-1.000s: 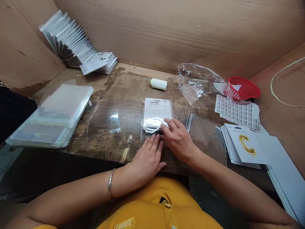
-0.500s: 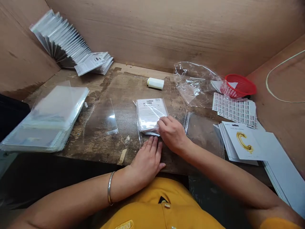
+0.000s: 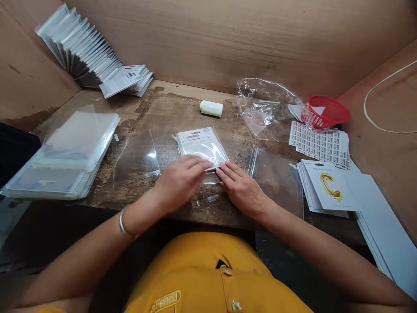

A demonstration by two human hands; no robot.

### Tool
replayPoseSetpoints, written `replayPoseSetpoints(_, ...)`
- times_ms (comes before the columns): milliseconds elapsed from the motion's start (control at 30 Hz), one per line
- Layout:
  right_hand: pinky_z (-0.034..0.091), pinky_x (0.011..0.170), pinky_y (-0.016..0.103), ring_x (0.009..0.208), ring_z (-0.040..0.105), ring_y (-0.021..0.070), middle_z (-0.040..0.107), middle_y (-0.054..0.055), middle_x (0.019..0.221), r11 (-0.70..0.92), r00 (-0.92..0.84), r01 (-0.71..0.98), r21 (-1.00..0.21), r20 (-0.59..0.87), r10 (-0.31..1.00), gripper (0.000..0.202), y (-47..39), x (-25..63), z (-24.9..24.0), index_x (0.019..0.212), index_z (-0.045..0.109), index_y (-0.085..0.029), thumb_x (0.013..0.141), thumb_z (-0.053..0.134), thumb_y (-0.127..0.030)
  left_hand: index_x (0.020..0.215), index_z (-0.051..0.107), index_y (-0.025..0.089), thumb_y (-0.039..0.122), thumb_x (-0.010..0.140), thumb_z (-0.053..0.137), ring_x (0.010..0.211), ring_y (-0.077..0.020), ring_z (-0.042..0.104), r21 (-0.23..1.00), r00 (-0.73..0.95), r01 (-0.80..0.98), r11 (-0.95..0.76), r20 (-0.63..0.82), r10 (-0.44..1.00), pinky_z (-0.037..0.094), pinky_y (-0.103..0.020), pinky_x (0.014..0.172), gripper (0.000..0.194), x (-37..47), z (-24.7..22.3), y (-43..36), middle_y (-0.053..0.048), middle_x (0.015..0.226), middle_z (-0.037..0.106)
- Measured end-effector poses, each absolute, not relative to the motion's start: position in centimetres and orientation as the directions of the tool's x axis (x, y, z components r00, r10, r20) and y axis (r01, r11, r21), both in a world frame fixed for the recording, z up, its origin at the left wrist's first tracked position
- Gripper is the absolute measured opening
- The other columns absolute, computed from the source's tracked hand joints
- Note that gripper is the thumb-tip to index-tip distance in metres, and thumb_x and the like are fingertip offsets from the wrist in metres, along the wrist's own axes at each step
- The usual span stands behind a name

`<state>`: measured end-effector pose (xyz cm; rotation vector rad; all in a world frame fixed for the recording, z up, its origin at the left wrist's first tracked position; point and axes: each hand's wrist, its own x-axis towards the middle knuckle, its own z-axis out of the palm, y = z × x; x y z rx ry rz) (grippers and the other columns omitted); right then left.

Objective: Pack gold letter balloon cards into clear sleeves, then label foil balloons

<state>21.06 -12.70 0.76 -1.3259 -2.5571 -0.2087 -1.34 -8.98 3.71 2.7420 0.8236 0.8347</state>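
Note:
A packet, a printed white card in a clear plastic bag, lies on the table in front of me, its top turned slightly left. My left hand is over its lower left edge, fingers stretched forward, close together and a little blurred. At the lower right corner my right hand grips the packet, fingers bent over its edge. Below the packet lies a narrow clear strip. Fingers partly hide the packet's lower edge.
Clear bags lie in a stack at left, finished packets behind. A white roll, crumpled plastic, red basket, sticker sheets and balloon cards lie around. Wooden walls enclose the table.
My left hand has risen from below the packet onto its lower left part. The right hand shifted to the corner. The packet turned slightly left, and a clear strip now shows below it.

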Motion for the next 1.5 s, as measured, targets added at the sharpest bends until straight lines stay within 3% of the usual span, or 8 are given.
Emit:
replayPoseSetpoints(133, 0.045, 0.107, 0.049, 0.13, 0.048, 0.0298, 0.056, 0.02, 0.134, 0.593, -0.562, 0.803, -0.069, 0.247, 0.79, 0.031, -13.9, 21.6, 1.1, 0.119, 0.064, -0.006, 0.092, 0.049, -0.015, 0.117, 0.064, 0.016, 0.022, 0.095, 0.048, 0.121, -0.0231, 0.057, 0.184, 0.819, 0.374, -0.909, 0.394, 0.416, 0.049, -0.044, 0.101, 0.027, -3.5, 0.3, -6.1, -0.01, 0.123, 0.066)
replayPoseSetpoints(367, 0.055, 0.095, 0.044, 0.11, 0.063, 0.023, 0.07, 0.013, 0.115, 0.656, -0.549, 0.71, -0.256, 0.381, 0.744, 0.025, -12.6, 20.8, 1.6, 0.111, 0.068, -0.013, 0.092, 0.051, -0.015, 0.121, 0.061, 0.015, 0.016, 0.096, 0.045, 0.129, -0.0249, 0.05, 0.106, 0.808, 0.415, -0.904, 0.413, 0.42, 0.047, -0.046, 0.104, 0.029, -3.6, -1.7, -7.0, -0.011, 0.129, 0.062)
replayPoseSetpoints(700, 0.054, 0.098, 0.042, 0.118, 0.058, 0.0244, 0.064, 0.017, 0.125, 0.745, -0.699, 0.666, -0.042, 0.313, 0.643, 0.028, -12.6, 21.7, -0.5, 0.111, 0.067, -0.007, 0.092, 0.046, -0.008, 0.101, 0.07, 0.014, 0.012, 0.096, 0.042, 0.107, -0.0195, 0.062, -0.162, 0.939, 0.205, -0.965, 0.31, 0.147, 0.048, -0.032, 0.094, 0.028, -5.1, -0.4, -7.3, -0.004, 0.113, 0.071)
replayPoseSetpoints(833, 0.055, 0.092, 0.045, 0.11, 0.057, 0.0253, 0.066, 0.016, 0.117, 0.71, -0.631, 0.688, -0.15, 0.359, 0.688, 0.024, -12.4, 20.3, 0.9, 0.106, 0.067, -0.01, 0.092, 0.048, -0.012, 0.107, 0.07, 0.013, 0.011, 0.093, 0.048, 0.11, -0.0212, 0.06, -0.122, 0.945, 0.269, -0.955, 0.226, 0.237, 0.047, -0.033, 0.094, 0.026, -4.5, -0.2, -7.3, -0.007, 0.113, 0.071)
replayPoseSetpoints(1000, 0.056, 0.08, 0.037, 0.091, 0.06, 0.0199, 0.068, 0.012, 0.098, 0.663, -0.564, 0.65, -0.372, 0.348, 0.749, 0.021, -12.2, 19.8, -0.6, 0.106, 0.066, -0.013, 0.093, 0.05, -0.016, 0.113, 0.067, 0.01, 0.007, 0.091, 0.046, 0.111, -0.0239, 0.06, -0.113, 0.929, 0.297, -0.948, 0.263, 0.26, 0.048, -0.035, 0.095, 0.03, -5.0, -0.2, -7.7, -0.008, 0.115, 0.07)
replayPoseSetpoints(1200, 0.054, 0.08, 0.037, 0.091, 0.06, 0.0199, 0.068, 0.01, 0.096, 0.652, -0.545, 0.654, -0.383, 0.36, 0.758, 0.021, -12.2, 20.2, -1.3, 0.103, 0.068, -0.016, 0.093, 0.049, -0.017, 0.121, 0.062, 0.009, 0.007, 0.091, 0.041, 0.112, -0.0229, 0.06, -0.003, 0.938, 0.233, -0.972, 0.263, 0.224, 0.049, -0.037, 0.096, 0.037, -7.5, -0.8, -8.3, -0.01, 0.123, 0.067)
replayPoseSetpoints(1367, 0.051, 0.083, 0.038, 0.092, 0.057, 0.0225, 0.068, 0.013, 0.093, 0.628, -0.569, 0.723, -0.287, 0.269, 0.777, 0.022, -13.1, 17.7, 1.6, 0.09, 0.069, -0.012, 0.093, 0.047, -0.015, 0.12, 0.063, 0.009, 0.007, 0.092, 0.043, 0.113, -0.0234, 0.061, 0.028, 0.931, 0.258, -0.966, 0.258, 0.257, 0.049, -0.038, 0.098, 0.035, -7.3, -0.7, -8.8, -0.012, 0.119, 0.068)
replayPoseSetpoints(1500, 0.05, 0.081, 0.034, 0.09, 0.057, 0.0197, 0.066, 0.009, 0.093, 0.545, -0.486, 0.685, -0.484, 0.252, 0.836, 0.012, -14.7, 15.0, 1.8, 0.087, 0.066, -0.015, 0.09, 0.055, -0.018, 0.123, 0.062, 0.012, 0.01, 0.092, 0.045, 0.116, -0.0226, 0.059, 0.078, 0.935, 0.291, -0.954, 0.187, 0.301, 0.048, -0.038, 0.1, 0.035, -7.2, -0.4, -9.0, -0.011, 0.121, 0.067)
